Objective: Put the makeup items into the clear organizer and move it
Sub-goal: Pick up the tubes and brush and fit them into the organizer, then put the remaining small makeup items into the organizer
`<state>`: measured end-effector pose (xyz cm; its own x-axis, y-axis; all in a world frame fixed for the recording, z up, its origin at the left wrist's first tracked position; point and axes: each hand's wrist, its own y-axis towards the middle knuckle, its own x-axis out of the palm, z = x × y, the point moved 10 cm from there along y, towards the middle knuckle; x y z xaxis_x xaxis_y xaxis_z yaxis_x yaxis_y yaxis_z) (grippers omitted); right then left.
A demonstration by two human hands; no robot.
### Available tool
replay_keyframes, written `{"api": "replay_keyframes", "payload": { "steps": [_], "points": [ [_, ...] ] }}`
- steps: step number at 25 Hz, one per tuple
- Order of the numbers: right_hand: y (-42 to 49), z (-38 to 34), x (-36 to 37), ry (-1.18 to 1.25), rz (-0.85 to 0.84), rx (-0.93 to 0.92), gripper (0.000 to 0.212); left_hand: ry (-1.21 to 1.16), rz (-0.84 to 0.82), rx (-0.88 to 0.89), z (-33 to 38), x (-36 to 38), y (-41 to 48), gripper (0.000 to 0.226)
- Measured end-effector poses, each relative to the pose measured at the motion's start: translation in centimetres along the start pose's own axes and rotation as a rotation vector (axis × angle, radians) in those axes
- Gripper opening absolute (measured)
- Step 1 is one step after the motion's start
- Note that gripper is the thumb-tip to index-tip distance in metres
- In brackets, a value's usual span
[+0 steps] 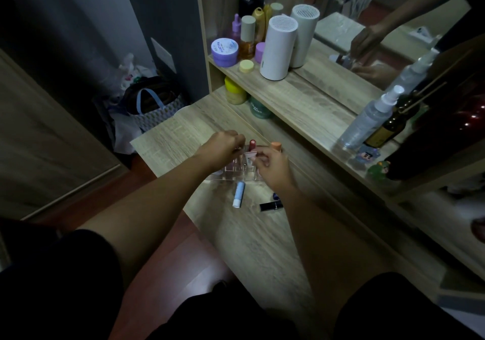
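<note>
The clear organizer [231, 175] stands on the wooden desk [252, 237], partly hidden by both hands. A red lipstick [252, 144] and an orange-capped tube [276, 145] stand upright at its far side. My left hand [223, 148] hovers over the organizer's left part with fingers curled; what it holds is hidden. My right hand [273, 167] pinches a small pink tube [250, 155] above the compartments. On the desk in front of the organizer lie a light-blue stick [238, 194], a black lipstick [271, 205] and a dark blue item [275, 196].
A raised shelf [294, 95] behind carries jars, bottles and a white cylinder [277, 48]. Spray bottles [367, 119] and small figurines [378, 170] stand at the right by a mirror. Bags [152, 103] sit on the floor to the left. My knees are below the desk edge.
</note>
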<state>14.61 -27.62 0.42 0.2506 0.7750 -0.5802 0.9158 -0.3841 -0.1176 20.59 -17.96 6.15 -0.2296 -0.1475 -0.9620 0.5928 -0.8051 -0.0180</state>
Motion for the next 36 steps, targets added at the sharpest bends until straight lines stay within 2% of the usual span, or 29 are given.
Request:
{"api": "replay_keyframes", "payload": {
  "steps": [11, 24, 31, 34, 36],
  "points": [
    [0.4, 0.9, 0.6, -0.037, -0.018, 0.074, 0.027, -0.028, 0.029, -0.029, -0.4, 0.2, 0.0, 0.024],
    [0.4, 0.7, -0.1, -0.002, -0.009, 0.072, 0.028, -0.052, 0.068, -0.053, -0.6, -0.2, -0.3, 0.027],
    [-1.1, 2.1, -3.3, -0.119, 0.038, 0.055, 0.025, -0.131, 0.34, 0.061, 2.5, -1.5, -4.6, 0.014],
    [-2.3, 4.2, -3.6, -0.244, 0.005, 0.076, 0.018, -0.147, 0.257, 0.056, 3.5, 2.8, -6.9, 0.011],
    [-3.2, 6.0, -3.2, -0.309, -0.046, 0.141, 0.021, -0.164, 0.123, -0.062, 2.7, 6.7, -7.5, 0.014]
  ]
}}
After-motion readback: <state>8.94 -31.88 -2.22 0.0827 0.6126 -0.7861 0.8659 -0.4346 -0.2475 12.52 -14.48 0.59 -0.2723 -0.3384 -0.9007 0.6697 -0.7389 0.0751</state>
